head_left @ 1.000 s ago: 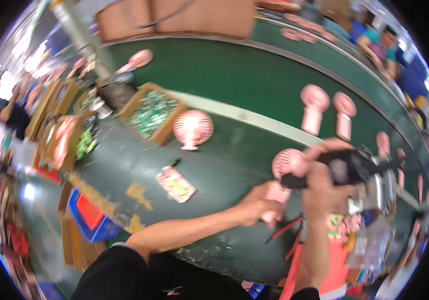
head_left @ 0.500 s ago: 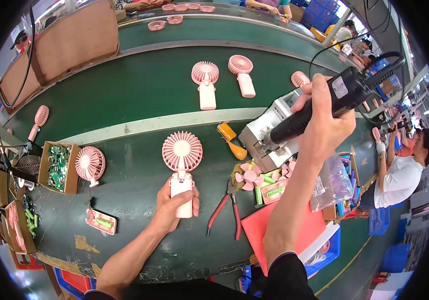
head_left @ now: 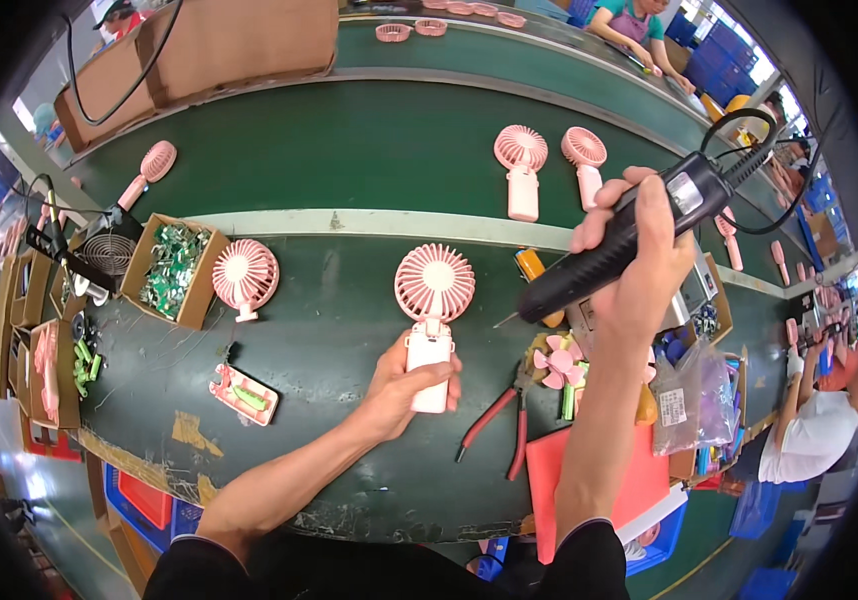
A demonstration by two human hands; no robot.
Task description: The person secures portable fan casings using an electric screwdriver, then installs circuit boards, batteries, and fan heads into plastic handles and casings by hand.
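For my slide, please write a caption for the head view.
Left hand grips a pink fan; right hand holds a black corded screwdriver.

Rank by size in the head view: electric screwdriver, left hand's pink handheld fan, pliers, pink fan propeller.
1. Black electric screwdriver, though probably nearer the camera
2. Pink handheld fan
3. Red-handled pliers
4. Pink fan propeller

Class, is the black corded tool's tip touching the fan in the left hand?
Apart. The head view shows a strip of green bench between the tool tip and pink fan.
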